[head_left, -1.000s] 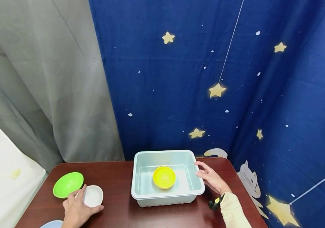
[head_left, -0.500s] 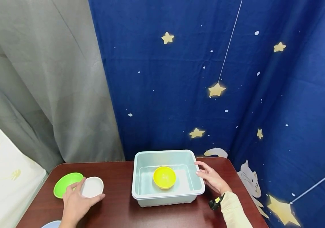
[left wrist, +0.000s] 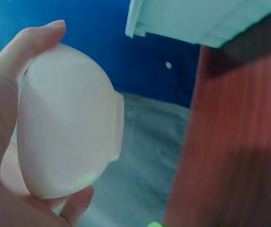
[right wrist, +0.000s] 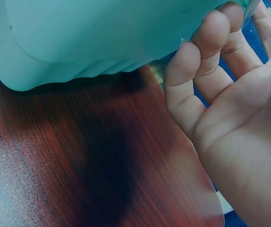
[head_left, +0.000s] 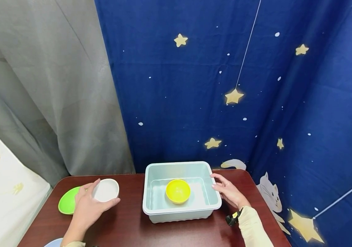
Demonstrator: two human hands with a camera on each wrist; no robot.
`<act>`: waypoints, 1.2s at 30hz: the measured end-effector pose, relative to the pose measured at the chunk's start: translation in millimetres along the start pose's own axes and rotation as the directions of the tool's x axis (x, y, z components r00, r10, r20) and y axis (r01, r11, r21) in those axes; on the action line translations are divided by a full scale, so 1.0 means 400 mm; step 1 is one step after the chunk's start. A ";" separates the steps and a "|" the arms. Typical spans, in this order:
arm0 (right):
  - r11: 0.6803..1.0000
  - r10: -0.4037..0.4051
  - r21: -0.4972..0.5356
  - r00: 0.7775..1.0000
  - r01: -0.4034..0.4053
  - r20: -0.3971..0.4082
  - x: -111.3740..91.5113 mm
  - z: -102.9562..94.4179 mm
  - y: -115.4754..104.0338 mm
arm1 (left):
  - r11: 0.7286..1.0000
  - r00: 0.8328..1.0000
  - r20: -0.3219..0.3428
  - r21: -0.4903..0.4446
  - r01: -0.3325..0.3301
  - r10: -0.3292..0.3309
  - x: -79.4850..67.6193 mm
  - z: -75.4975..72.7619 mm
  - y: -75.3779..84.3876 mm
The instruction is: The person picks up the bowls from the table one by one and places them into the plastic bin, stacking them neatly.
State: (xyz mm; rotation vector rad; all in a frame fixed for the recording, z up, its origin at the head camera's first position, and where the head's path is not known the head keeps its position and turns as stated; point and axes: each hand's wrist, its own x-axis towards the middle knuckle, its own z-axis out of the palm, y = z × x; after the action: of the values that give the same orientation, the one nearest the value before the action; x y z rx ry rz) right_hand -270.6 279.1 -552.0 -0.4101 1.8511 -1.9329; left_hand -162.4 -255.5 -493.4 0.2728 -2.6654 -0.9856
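My left hand [head_left: 86, 209] grips a small white bowl [head_left: 107, 190] between thumb and fingers, raised over the table's left part. In the left wrist view the white bowl [left wrist: 69, 125] shows its rounded outside and foot ring, with the thumb on one side and fingers on the other. A pale green plastic tub [head_left: 179, 213] stands mid-table with a yellow bowl [head_left: 178, 191] inside it. My right hand [head_left: 229, 193] holds the tub at its right rim. The right wrist view shows bent fingers [right wrist: 182, 61] against the tub's outer wall [right wrist: 93, 38].
A green bowl [head_left: 67, 202] lies on the left of the dark red table [head_left: 126, 226], partly behind my left hand. A light blue dish [head_left: 53, 243] is cut off at the lower frame edge. Grey and blue curtains [head_left: 169, 96] hang behind the table.
My left hand has lifted the white bowl off the table and carried it up and slightly right, away from the green bowl. The right hand and the tub stay in place.
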 end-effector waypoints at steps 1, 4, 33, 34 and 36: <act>1.000 -0.003 0.002 1.000 0.003 0.003 0.000 0.000 0.000 | 1.000 1.000 0.004 -0.002 -0.008 0.008 0.003 -0.003 0.009; 1.000 -0.008 0.007 1.000 0.008 0.003 0.000 -0.002 0.001 | 0.999 0.999 0.026 -0.009 -0.032 0.032 0.014 -0.007 0.040; 1.000 0.006 0.010 1.000 -0.006 -0.017 0.000 0.010 0.002 | 0.974 0.961 0.157 -0.053 -0.220 0.226 0.124 0.021 0.342; 1.000 0.006 0.014 1.000 -0.006 -0.022 -0.001 0.010 0.002 | 0.973 0.958 0.169 -0.060 -0.223 0.230 0.130 0.019 0.351; 1.000 0.006 0.019 1.000 -0.006 -0.030 -0.001 0.010 0.004 | 0.971 0.951 0.197 -0.075 -0.227 0.237 0.141 0.015 0.371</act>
State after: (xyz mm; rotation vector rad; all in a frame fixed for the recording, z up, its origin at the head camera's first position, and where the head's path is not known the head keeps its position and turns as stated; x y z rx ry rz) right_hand -268.0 275.7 -553.2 -0.3710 1.8488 -1.9619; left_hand -229.0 -156.1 -388.6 -0.1606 -2.7661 -1.0535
